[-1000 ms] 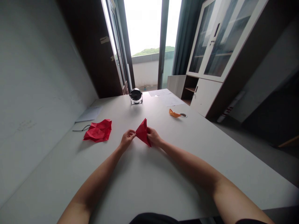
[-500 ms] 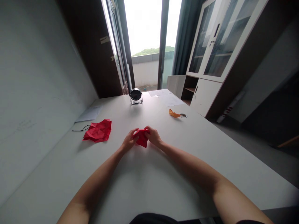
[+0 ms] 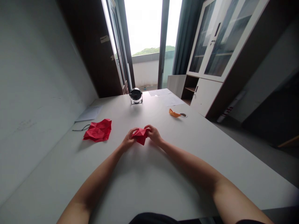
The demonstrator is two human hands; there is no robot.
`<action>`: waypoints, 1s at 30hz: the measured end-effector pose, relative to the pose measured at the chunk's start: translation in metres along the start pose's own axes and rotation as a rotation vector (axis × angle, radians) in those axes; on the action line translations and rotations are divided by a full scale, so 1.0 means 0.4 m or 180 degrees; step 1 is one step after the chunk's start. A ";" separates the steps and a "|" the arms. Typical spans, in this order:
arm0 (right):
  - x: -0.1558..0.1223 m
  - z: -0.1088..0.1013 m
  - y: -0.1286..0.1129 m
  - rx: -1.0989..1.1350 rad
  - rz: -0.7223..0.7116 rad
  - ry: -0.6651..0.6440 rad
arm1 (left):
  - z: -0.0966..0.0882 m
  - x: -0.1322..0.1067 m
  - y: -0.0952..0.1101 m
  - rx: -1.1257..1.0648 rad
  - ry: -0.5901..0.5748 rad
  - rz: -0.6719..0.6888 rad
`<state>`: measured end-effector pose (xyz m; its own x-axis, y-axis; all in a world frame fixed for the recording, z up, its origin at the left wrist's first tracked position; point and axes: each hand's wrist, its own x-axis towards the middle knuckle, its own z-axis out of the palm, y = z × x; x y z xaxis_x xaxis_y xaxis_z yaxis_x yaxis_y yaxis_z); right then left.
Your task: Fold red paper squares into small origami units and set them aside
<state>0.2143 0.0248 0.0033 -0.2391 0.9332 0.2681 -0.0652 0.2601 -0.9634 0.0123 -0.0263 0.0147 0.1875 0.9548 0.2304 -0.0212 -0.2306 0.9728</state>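
Observation:
Between my two hands is a folded piece of red paper [image 3: 141, 136], with a raised fold along its top and a point hanging toward me. My left hand [image 3: 129, 139] grips its left edge, fingers curled round it. On the opposite edge, my right hand [image 3: 153, 134] pinches the paper between thumb and fingers. Some fingertips are hidden behind the folds. To the left on the white table [image 3: 149, 180] lies a larger creased sheet of red paper [image 3: 98, 130], opened out.
A dark cord [image 3: 81, 128] lies beside the red sheet, near white papers [image 3: 88, 113] by the wall. An orange folded paper boat [image 3: 174, 113] touches a roll of tape [image 3: 183, 115] at right. A round black device on a silver stand [image 3: 135, 95] stands at the back.
The red paper in my hands has tilted, so its upper fold now faces me more and looks wider. My fingers have shifted slightly along its edges.

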 end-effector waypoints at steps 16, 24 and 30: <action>0.009 -0.007 0.020 -0.0106 -0.0115 -0.0224 | -0.027 0.013 -0.013 -0.0393 0.0129 -0.0395; 0.012 -0.011 0.018 -0.0124 0.0062 -0.0275 | -0.045 0.030 -0.053 -0.0028 0.0622 -0.0260; 0.005 -0.016 0.007 -0.0463 -0.0012 -0.0288 | -0.035 0.025 -0.051 -0.0125 0.0389 -0.0220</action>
<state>0.2197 0.0290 0.0012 -0.3259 0.9078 0.2641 0.0730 0.3026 -0.9503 0.0008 -0.0095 -0.0024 0.0689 0.9844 0.1616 -0.0512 -0.1583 0.9861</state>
